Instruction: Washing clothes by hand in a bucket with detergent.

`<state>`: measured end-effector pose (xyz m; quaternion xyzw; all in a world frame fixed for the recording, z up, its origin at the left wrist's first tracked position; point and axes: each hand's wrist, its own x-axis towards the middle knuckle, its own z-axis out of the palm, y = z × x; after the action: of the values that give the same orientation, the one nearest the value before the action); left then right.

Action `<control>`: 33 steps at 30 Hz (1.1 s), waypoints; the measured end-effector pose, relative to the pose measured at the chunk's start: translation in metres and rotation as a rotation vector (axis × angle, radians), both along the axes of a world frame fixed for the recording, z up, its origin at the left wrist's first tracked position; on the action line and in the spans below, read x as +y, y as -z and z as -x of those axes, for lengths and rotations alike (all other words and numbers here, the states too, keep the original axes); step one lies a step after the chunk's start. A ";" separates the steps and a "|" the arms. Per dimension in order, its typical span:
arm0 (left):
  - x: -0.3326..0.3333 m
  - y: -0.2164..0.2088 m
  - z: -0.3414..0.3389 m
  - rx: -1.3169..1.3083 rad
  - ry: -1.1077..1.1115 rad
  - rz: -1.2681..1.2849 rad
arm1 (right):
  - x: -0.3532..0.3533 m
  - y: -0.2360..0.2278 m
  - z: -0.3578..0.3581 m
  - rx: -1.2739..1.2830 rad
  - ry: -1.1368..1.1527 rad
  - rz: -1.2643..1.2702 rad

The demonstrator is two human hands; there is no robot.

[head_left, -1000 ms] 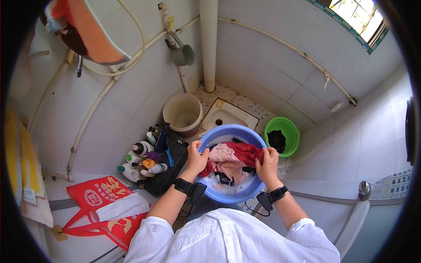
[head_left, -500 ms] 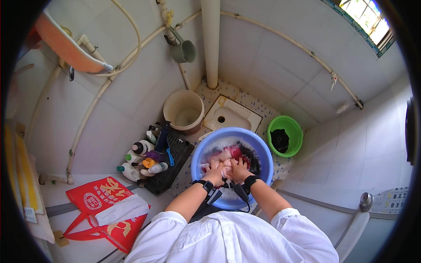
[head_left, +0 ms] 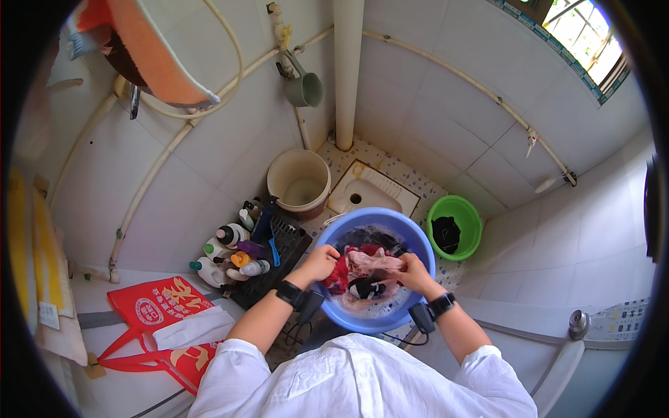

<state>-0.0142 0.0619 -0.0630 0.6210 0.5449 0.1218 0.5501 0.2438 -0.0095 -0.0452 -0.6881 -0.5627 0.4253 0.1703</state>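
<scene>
Your left hand (head_left: 319, 263) is clenched on the wet laundry (head_left: 366, 272) at the 9 o'clock side of the blue basin (head_left: 425, 254), gripping the red part of the bundle. Your right hand (head_left: 412, 272) is clenched on the same bundle from the 3 o'clock side, fingers dug into the pink cloth. A dark piece shows between your two hands, low in the heap. The laundry sits inside the basin, in soapy water that shows foam along the far wall — the basin itself stands on the floor right in front of you.

Both wrists carry a black band, and a small dark device hangs just below each one.

From the basin, at 2 o'clock, a green basin (head_left: 465, 216) stands just beside it with a dark cloth (head_left: 446, 233) lying inside. At 11 o'clock a beige bucket (head_left: 300, 182) stands near the white wall. At 9 o'clock a black crate (head_left: 282, 261) touches the blue rim — bottles (head_left: 223, 247) with coloured caps crowd against its far side. At 12 o'clock a squat toilet pan (head_left: 369, 195) is set into the speckled floor, behind the basin.

Further off at 8 o'clock, a red bag (head_left: 150, 306) lies flat with a white cloth (head_left: 191, 327) on top. Up the wall, a grey-green scoop (head_left: 305, 87) hangs by the thick white pipe (head_left: 347, 70).
</scene>
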 end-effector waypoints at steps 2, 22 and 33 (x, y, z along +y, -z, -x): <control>0.005 -0.032 0.008 -0.171 -0.096 0.018 | -0.016 -0.025 -0.009 0.074 0.081 -0.012; -0.020 -0.015 0.000 0.053 -0.080 -0.599 | -0.030 -0.047 -0.008 -0.109 0.120 -0.567; -0.029 -0.047 -0.015 -0.430 -0.136 -0.104 | -0.026 -0.069 -0.005 0.370 0.238 -0.473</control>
<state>0.0005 0.0328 -0.0158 0.5701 0.4487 0.3161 0.6113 0.2487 -0.0352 0.0239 -0.6013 -0.5211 0.3776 0.4735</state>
